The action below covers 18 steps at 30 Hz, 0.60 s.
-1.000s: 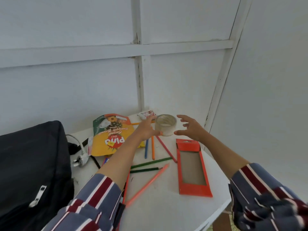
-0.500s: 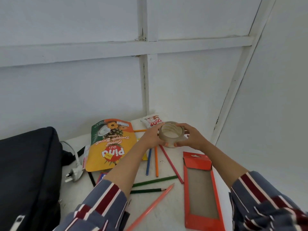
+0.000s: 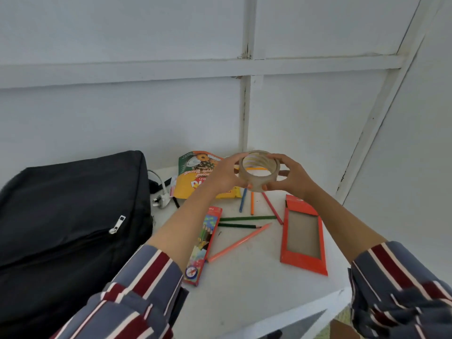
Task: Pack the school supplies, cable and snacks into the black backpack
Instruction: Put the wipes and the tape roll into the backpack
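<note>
I hold the tape roll [image 3: 259,172] between my left hand [image 3: 226,176] and right hand [image 3: 292,178], fingers curled round its rim, lifted above the loose pencils [image 3: 241,242]. The black backpack [image 3: 71,216], its zip apparently closed, lies left of the roll, likely its destination.

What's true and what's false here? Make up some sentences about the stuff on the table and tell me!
1. The left hand and the right hand both hold the tape roll. True.
2. The tape roll lies flat on the table. False: the fingers hold it up above the table.
3. Loose coloured pencils lie on the table. True.
4. The snack bag is inside the black backpack. False: it lies on the table beside the backpack.
</note>
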Available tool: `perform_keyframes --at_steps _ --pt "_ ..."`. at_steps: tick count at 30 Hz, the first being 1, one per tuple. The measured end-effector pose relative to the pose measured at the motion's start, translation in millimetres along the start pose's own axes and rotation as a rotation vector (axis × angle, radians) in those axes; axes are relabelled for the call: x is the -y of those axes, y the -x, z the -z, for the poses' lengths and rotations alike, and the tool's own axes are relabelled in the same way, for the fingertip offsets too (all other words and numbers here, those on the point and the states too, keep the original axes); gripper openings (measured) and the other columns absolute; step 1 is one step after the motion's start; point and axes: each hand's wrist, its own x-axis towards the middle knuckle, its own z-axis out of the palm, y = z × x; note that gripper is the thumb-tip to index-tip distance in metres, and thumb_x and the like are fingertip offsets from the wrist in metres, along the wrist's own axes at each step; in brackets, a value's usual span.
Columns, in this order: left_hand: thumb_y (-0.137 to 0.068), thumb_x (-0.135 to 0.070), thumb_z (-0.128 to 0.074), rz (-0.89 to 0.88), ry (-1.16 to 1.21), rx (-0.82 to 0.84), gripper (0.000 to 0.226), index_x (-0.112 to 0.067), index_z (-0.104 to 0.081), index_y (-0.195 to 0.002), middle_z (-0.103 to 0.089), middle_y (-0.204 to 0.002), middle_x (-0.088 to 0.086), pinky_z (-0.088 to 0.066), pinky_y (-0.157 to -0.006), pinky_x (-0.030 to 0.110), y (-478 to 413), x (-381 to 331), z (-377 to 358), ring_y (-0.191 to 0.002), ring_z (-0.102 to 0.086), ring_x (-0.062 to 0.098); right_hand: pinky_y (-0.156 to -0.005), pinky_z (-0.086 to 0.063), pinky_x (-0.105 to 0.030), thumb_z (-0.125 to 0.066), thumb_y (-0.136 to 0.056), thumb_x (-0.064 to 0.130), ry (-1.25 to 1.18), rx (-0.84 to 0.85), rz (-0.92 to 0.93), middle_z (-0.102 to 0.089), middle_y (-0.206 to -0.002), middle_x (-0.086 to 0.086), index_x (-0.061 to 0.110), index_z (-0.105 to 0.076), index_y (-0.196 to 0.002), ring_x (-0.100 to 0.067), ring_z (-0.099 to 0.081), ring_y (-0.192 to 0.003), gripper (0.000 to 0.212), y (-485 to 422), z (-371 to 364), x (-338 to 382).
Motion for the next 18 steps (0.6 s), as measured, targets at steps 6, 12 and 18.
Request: perform_keyframes --at_steps 6,12,18 --pt "-0.061 -0.002 -0.082 0.045 -0.042 -0.091 0.086 -0.016 -0.045 -0.137 -0.052 -0.133 -0.001 -0.040 -0.075 0.005 84 6 31 -0.111 -0.052 0.014 -0.077 -0.046 -0.006 -0.081 -0.061 -0.006 -0.093 0.068 0.029 -0.052 -0.115 0.005 0.021 -0.053 -0.118 -0.005 -0.055 -0.097 0.069 40 -54 38" --pt "-0.062 0.002 -0.081 0.070 -0.012 -0.132 0.083 -0.017 -0.048 -0.135 -0.055 -0.122 -0.006 -0.044 -0.075 0.007 166 8 71 -0.104 -0.053 0.010 -0.075 -0.047 -0.007 -0.082 -0.061 -0.004 -0.120 0.153 0.070 -0.054 -0.111 0.012 0.022 -0.053 -0.117 0.001 -0.055 -0.093 0.068 72 -109 79" --pt "-0.063 -0.006 -0.083 0.107 -0.046 -0.174 0.082 -0.021 -0.048 -0.135 -0.053 -0.129 -0.008 -0.047 -0.091 0.025 245 18 110 -0.111 -0.052 0.012 -0.081 -0.048 -0.015 -0.082 -0.060 -0.003 -0.125 0.198 0.126 -0.056 -0.115 0.001 0.017 -0.054 -0.119 -0.012 -0.056 -0.099 0.068 104 -167 122"
